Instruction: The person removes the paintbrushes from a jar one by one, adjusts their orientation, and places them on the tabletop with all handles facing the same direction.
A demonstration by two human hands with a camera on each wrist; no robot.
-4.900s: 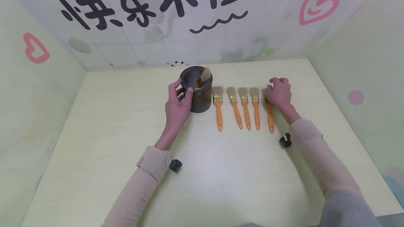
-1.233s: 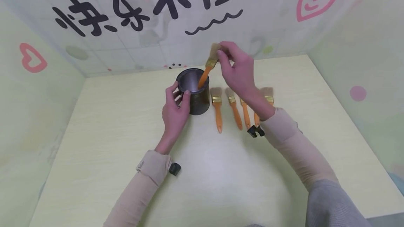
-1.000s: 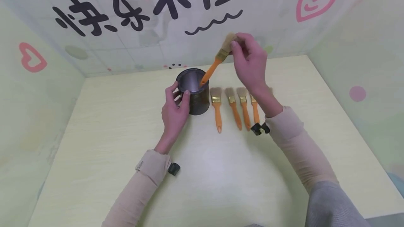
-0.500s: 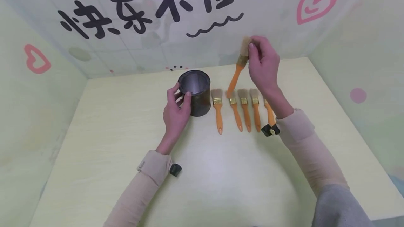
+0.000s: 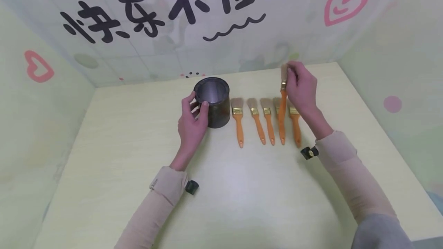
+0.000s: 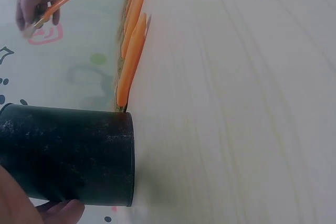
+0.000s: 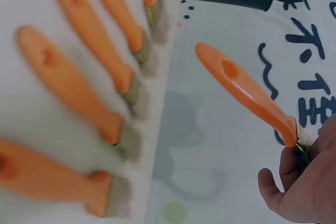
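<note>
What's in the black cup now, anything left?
Empty: the head view looks into the black cup and shows only bare inner wall; the right hand holds a brush outside it.

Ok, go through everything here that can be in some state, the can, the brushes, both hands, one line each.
Can: upright on the table, nothing inside.
Held brush: lifted, bristles up, handle hanging down.
Row of brushes: five lying flat, bristles toward the wall.
Left hand: grips the can's side.
Right hand: pinches the held brush at its bristle end.
</note>
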